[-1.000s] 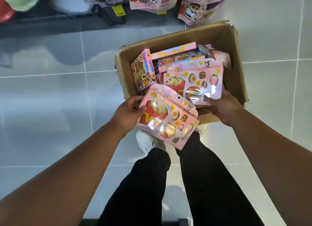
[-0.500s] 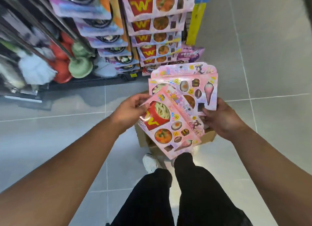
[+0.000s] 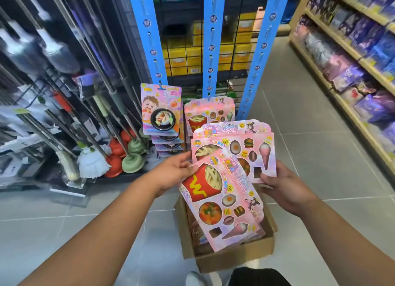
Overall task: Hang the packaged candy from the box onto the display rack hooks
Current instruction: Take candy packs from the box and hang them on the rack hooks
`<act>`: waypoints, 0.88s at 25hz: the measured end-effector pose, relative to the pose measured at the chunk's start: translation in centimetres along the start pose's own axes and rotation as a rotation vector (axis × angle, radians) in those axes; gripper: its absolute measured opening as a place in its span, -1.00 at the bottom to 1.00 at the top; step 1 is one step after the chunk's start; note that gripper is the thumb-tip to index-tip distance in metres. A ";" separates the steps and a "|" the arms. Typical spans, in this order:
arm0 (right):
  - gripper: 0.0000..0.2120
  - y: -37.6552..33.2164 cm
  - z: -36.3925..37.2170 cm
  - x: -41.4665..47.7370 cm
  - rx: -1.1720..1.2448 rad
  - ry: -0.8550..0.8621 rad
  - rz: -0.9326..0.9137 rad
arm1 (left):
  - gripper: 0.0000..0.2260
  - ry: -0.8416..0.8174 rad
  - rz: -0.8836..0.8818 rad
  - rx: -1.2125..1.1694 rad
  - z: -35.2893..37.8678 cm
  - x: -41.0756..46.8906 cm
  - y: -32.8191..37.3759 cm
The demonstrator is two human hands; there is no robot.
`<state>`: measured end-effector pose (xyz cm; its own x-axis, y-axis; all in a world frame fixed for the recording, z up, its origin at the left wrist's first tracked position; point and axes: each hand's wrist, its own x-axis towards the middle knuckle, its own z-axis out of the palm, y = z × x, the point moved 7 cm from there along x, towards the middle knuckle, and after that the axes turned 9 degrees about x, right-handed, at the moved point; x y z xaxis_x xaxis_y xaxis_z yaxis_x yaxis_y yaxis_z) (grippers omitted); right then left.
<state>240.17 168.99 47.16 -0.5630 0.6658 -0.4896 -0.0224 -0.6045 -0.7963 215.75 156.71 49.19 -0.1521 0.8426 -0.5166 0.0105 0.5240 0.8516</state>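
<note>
Both hands are holding pink candy packs above the box. Left hand is pinching the upper left corner of the front pack, with its fingers closed on the edge near the red fries picture. Right hand is gripping the lower right corner of the back pack, with the thumb on the front face. The front pack is lying tilted across the back pack and is overlapping it, so the two are fanning apart; I think the person is separating them in order to hang them one at a time.

Each pack is a flat pink card with small windows showing gummies shaped like fries, an egg, a burger and an ice cream cone. The top edge of the back pack is wavy and is pointing toward the rack; I cannot see a hang hole clearly.

Below the hands the box is standing open on the floor, and more pink packs seem to be lying in it. Just behind, hung packs of the same kind are hanging already on the blue strip in the middle. Beside them, noodle packs are hanging on another strip.
</note>
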 end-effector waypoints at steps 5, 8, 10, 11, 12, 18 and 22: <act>-0.70 -6.0 1.4 1.1 -0.192 0.065 -0.097 | -0.60 0.090 0.059 0.018 -0.3 -1.0 5.2; -0.64 -8.3 2.2 2.9 -0.331 0.122 -0.134 | -0.59 0.169 0.076 0.016 -0.9 -0.4 6.7; -0.38 -9.4 2.3 4.8 -0.429 0.132 -0.142 | -0.58 0.219 0.055 0.043 -1.2 0.1 7.7; -0.34 -10.0 2.2 5.8 -0.445 0.139 -0.142 | -0.59 0.238 0.042 0.061 -1.4 0.5 8.1; -0.39 -10.6 2.3 6.7 -0.444 0.130 -0.150 | -0.61 0.254 0.030 0.076 -1.4 1.0 8.5; -0.62 -14.0 2.5 12.3 -0.517 0.061 -0.169 | -0.69 0.353 -0.045 0.118 -1.5 4.0 10.5; -0.60 -14.2 2.9 15.4 -0.592 0.040 -0.138 | -0.71 0.403 -0.071 0.191 -2.5 5.5 10.9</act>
<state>229.38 186.59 51.97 -0.5560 0.7433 -0.3720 0.3771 -0.1732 -0.9098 212.58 166.75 55.86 -0.5315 0.7080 -0.4650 0.1629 0.6241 0.7641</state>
